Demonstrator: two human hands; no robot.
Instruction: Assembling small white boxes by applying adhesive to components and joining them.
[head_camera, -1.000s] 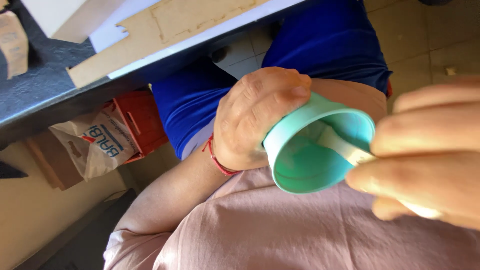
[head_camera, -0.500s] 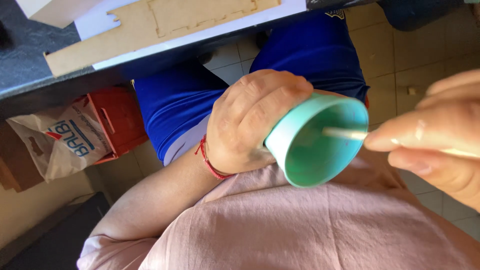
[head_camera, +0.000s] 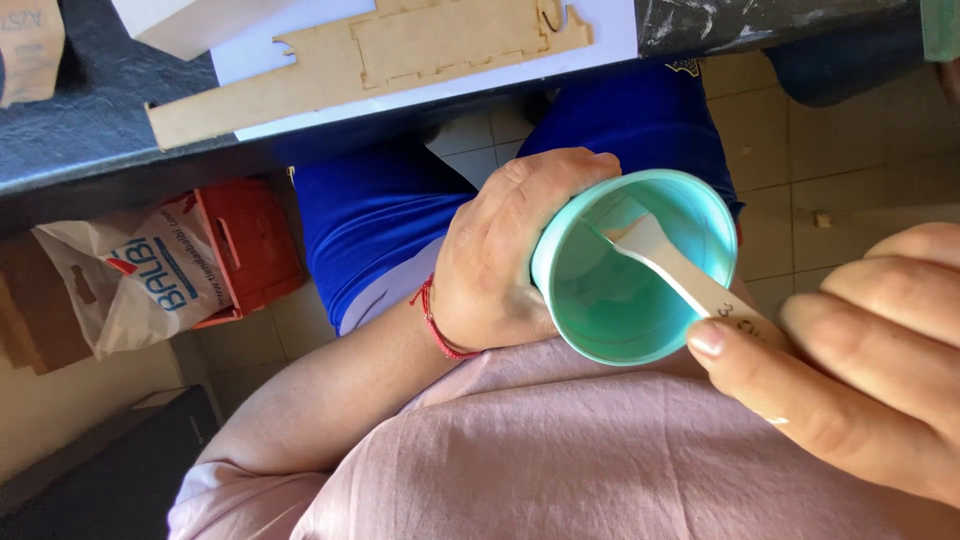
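Observation:
My left hand (head_camera: 505, 255) is wrapped around a turquoise plastic cup (head_camera: 590, 290), held tilted against my chest so its inside faces the camera. A red thread bracelet (head_camera: 435, 325) circles that wrist. My right hand (head_camera: 860, 370), close to the camera at the lower right, grips a flat white stick (head_camera: 680, 270) whose broad end reaches into the cup. A thin whitish film coats the cup's inner wall.
A dark worktop (head_camera: 90, 130) runs along the top, carrying a laser-cut wooden sheet (head_camera: 370, 55) on white paper. Below it stand a red crate (head_camera: 250, 245) and a white plastic bag (head_camera: 140, 285) on the tiled floor (head_camera: 860, 160). A dark case (head_camera: 110, 480) lies at lower left.
The cup has tipped so its opening shows more fully. My right hand has drawn back to the lower right, and the stick's flat end is now visible inside the cup.

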